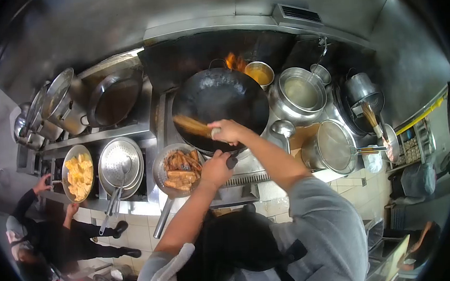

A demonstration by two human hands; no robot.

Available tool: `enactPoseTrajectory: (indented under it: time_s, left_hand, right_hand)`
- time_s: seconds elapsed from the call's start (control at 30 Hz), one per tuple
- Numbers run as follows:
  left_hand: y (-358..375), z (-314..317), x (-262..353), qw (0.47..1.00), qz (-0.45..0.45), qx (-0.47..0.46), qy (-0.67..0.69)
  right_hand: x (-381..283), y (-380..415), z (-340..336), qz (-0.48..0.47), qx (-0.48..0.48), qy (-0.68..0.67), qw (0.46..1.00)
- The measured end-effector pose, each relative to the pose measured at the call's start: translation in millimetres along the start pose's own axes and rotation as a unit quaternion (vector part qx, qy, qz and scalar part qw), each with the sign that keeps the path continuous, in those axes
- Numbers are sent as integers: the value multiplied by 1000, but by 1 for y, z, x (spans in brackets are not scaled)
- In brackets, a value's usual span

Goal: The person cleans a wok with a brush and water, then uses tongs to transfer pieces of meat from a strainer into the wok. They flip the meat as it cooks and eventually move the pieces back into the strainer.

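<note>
My right hand (229, 132) is closed around the grip of a bamboo wok brush (191, 125), whose bristles are blurred over the left side of a large black wok (227, 96). At the wok's near edge, my left hand (217, 168) is wrapped around a dark handle (232, 162). Little shows inside the wok besides a wet sheen. Just left of my left hand, browned fried pieces (180, 177) lie in a perforated strainer (159, 166) with a long metal handle. Flames (235, 62) rise behind the wok.
A ladle (282, 129), a pot of pale liquid (301, 93) and a sieve-topped pot (335, 146) stand to the right. A container of yellow liquid (258, 74) sits behind. At left, another person's hands (72, 208) hold a bowl of yellow chunks (79, 177) beside stacked strainers (119, 158).
</note>
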State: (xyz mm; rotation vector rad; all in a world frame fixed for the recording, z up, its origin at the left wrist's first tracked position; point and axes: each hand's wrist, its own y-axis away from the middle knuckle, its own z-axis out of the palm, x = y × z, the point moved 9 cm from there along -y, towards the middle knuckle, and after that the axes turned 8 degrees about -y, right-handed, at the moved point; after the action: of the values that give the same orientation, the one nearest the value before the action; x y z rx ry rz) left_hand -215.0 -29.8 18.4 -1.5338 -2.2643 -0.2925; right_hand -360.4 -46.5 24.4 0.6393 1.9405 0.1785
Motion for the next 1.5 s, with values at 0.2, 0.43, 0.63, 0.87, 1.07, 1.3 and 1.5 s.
enactPoseTrajectory:
  time_s: [0.2, 0.43, 0.63, 0.87, 1.07, 1.3, 1.5]
  left_hand:
    - [4, 14, 8, 1000, -2, 0, -17]
    - [2, 13, 7, 999, 12, 21, -33]
    - [-1, 15, 5, 1000, 11, 11, -17]
    - [-4, 7, 6, 1000, 0, -7, -16]
    - [-4, 12, 7, 1000, 13, -5, -19]
    - [-1, 15, 10, 1000, 13, 0, -15]
    - [-4, 13, 10, 999, 32, 20, -36]
  right_hand:
    - [84, -25, -101, 153, 229, 259, 926]
    - [103, 4, -121, 93, 109, 335, 931]
    - [73, 47, -80, 69, 25, 334, 940]
    - [73, 43, -79, 119, 130, 531, 828]
    - [109, -2, -138, 118, 301, 309, 894]
    - [28, 24, -31, 126, -37, 26, 991]
    - [40, 22, -16, 24, 87, 363, 927]
